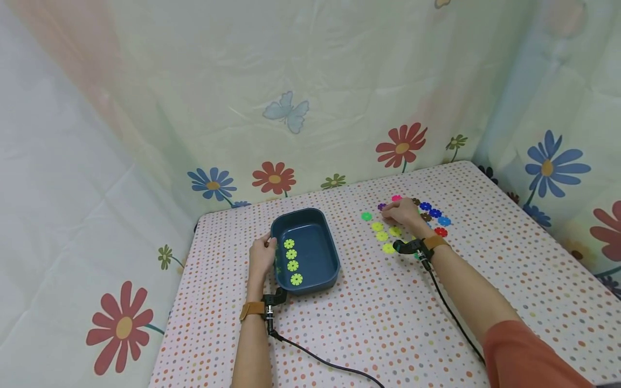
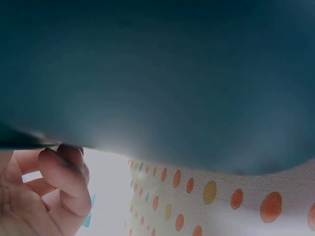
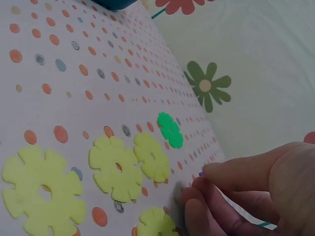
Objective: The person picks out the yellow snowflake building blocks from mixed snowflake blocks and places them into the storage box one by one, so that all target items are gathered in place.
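- L hand (image 1: 262, 254) grips blue box (image 1: 317, 242) by its left wall, fingers curled at the rim.
- R hand (image 1: 402, 212) is well apart from the box, to the right, low over the table; its fingers are bent, tips close together. Purple pc (image 1: 381, 207) is right at the fingertips; I can't tell if it's pinched or only touched.
- In box, along the left side: 4 yellow flower pcs (image 1: 292, 263) in one row, not touching each other.
- Btw. box & R hand: green pc (image 1: 366, 216) and several loose yellow pcs (image 1: 382, 236), all on dotted tablecloth (image 1: 349, 323).
- Beyond & right of R hand: pink pc (image 1: 397, 198), brown pcs (image 1: 426, 216), dark blue pcs (image 1: 435, 213), light blue pc (image 1: 443, 221), red pc (image 1: 440, 231).
- R hand & wrist cam (image 1: 408, 246) stand in front of some pcs, so these are partly hidden; exact no. is unclear.
- L wrist view: box wall, blurred, fills the upper part; inside not visible. L hand is cut off at the edge.
- R wrist view: only a tiny purple bit shows; 1 yellow pc is cut at the bottom.
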`<state>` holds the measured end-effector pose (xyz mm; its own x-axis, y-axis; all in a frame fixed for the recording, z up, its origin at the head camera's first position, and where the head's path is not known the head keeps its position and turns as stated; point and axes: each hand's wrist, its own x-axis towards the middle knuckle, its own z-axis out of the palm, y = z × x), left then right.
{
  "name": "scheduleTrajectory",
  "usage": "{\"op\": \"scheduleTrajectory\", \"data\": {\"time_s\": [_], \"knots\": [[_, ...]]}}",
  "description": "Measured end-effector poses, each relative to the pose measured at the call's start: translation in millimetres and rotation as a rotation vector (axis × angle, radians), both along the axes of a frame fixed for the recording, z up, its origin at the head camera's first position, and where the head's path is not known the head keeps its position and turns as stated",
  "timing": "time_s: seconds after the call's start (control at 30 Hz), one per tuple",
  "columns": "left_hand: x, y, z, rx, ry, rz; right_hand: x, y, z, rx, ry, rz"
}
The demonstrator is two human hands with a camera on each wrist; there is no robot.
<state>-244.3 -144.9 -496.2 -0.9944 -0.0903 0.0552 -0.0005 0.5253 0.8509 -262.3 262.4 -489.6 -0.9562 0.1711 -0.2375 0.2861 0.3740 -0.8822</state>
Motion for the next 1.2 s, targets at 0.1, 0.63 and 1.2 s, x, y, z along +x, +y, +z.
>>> {"op": "scheduleTrajectory", "data": {"time_s": [0.1,0.63,1.2], "knots": [[0.1,-0.3,-0.1,0.003,-0.001,-0.001,1.2,1,-2.9,0.038,0.017,0.021],[-0.6,-0.8,-0.2,-0.016,0.018,-0.001,3.1,-18,-2.1,0.391,0.104,0.162],[-0.6,-1.9,0.6,0.003,0.010,-0.016,5.5,-29,0.7,0.436,0.115,0.148]]}}
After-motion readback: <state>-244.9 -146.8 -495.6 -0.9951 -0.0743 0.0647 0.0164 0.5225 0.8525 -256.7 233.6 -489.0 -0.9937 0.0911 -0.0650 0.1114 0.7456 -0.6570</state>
